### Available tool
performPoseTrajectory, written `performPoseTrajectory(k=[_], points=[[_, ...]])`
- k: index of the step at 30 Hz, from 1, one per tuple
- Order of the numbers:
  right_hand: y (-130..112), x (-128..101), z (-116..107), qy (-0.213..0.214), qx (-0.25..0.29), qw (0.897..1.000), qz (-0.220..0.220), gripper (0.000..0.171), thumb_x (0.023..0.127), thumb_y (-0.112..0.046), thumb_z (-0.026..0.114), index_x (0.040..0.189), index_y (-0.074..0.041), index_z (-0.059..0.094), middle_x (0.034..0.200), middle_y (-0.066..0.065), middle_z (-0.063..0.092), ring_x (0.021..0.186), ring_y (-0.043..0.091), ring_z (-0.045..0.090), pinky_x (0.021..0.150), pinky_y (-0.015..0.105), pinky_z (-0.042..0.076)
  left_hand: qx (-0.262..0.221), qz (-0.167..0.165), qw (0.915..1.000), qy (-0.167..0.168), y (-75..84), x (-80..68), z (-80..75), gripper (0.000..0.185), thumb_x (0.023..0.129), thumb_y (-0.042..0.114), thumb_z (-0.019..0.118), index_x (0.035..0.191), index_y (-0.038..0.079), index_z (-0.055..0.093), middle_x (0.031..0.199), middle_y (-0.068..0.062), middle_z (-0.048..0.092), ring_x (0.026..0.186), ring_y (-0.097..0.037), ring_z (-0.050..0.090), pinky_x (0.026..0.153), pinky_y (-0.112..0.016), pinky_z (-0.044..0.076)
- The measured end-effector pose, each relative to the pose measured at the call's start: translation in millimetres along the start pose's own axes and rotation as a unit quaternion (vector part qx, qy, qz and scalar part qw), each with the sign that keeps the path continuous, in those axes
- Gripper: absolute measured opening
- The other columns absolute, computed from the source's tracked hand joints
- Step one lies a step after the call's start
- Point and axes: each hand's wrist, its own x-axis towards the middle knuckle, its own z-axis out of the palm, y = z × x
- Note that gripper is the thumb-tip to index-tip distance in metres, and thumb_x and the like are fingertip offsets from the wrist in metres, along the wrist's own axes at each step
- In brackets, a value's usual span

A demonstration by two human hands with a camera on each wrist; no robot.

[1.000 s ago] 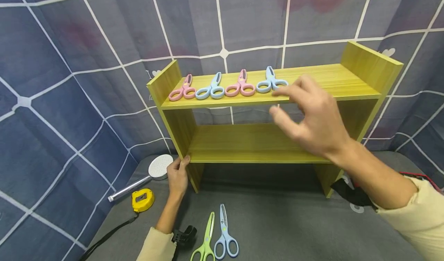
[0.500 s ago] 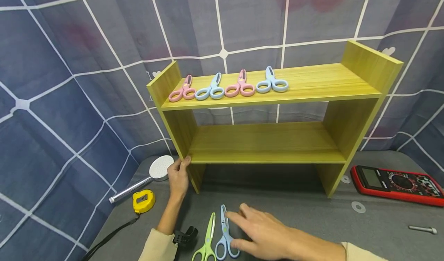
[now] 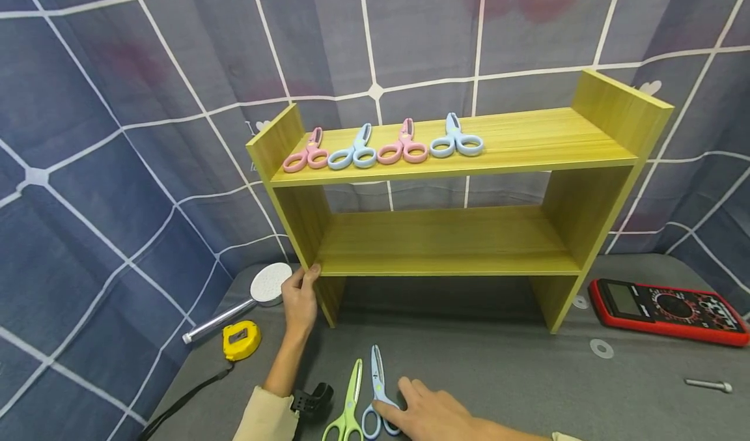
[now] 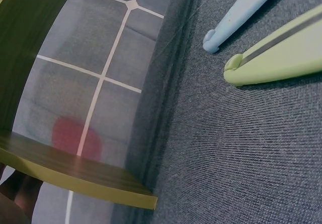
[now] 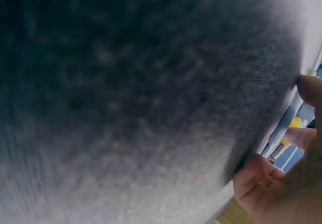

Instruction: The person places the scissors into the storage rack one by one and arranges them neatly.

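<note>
My right hand rests on blue scissors lying flat on grey mat, fingers on handle loops, not yet gripping. Left hand grips shelf edge. Scissors look light, stiff, pointy. Best hold: plastic loops.

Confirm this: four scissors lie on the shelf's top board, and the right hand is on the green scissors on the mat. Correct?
Not quite. In the head view the right hand is on the blue scissors; the green scissors lie untouched beside them. Four scissors on the shelf is correct.
</note>
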Motion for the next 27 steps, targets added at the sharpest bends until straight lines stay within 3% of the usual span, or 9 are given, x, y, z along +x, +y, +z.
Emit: performPoseTrajectory(k=[4,9,16,21,24,27], points=[[-1,2,1,0.01,0.005,1.0,0.005,0.058,0.088,-0.065,0.055,0.135,-0.03,0.055,0.088,-0.007,0.031,0.069,0.003,0.028,0.039,0.017,0.024,-0.001,-0.003,1.0,-0.005,-0.6,-0.2,0.3,0.023,0.091,0.004,0.06,0.101,-0.014,0.07,0.09,0.003,0.071,0.084,-0.004,0.059,0.083,-0.02,0.043],[-6,3,6,0.033,0.01,0.999,-0.001,0.047,0.089,-0.06,0.058,0.122,-0.026,0.058,0.087,-0.008,0.033,0.067,0.001,0.028,0.04,0.014,0.022,-0.003,-0.003,1.0,-0.005,-0.8,-0.8,-0.5,0.022,0.091,0.003,0.059,0.099,-0.014,0.07,0.086,0.01,0.068,0.083,-0.004,0.058,0.082,-0.02,0.043],[-8,5,11,0.042,-0.002,0.999,-0.005,0.052,0.093,-0.056,0.056,0.132,-0.022,0.055,0.086,-0.006,0.033,0.06,-0.001,0.025,0.039,0.014,0.022,0.01,-0.009,0.9999,-0.003,-0.7,-1.0,-0.9,0.023,0.091,0.006,0.06,0.099,-0.012,0.072,0.086,0.014,0.068,0.083,-0.004,0.059,0.083,-0.02,0.043],[-6,5,11,0.049,-0.002,0.999,-0.023,0.037,0.087,-0.04,0.065,0.12,-0.025,0.061,0.081,-0.009,0.033,0.058,-0.004,0.024,0.039,0.011,0.018,0.004,-0.018,0.9998,-0.008,0.0,-0.1,0.0,0.022,0.091,0.004,0.06,0.1,-0.013,0.071,0.086,0.015,0.067,0.085,-0.003,0.058,0.083,-0.02,0.042],[-6,6,9,0.037,0.026,0.999,-0.03,0.035,0.087,-0.035,0.067,0.12,-0.024,0.062,0.082,-0.009,0.035,0.058,-0.005,0.026,0.041,0.01,0.021,0.004,-0.018,0.9998,-0.01,5.6,-0.7,-0.5,0.022,0.09,0.002,0.059,0.098,-0.015,0.071,0.084,0.016,0.065,0.083,-0.003,0.057,0.082,-0.02,0.042],[-6,7,6,0.021,0.05,0.998,-0.027,0.036,0.087,-0.034,0.069,0.121,-0.024,0.063,0.082,-0.01,0.037,0.059,-0.006,0.027,0.043,0.01,0.024,0.008,-0.016,0.9998,-0.012,21.7,-3.7,-0.5,0.023,0.09,0.001,0.058,0.097,-0.016,0.069,0.083,0.017,0.065,0.082,-0.002,0.057,0.082,-0.02,0.042]])
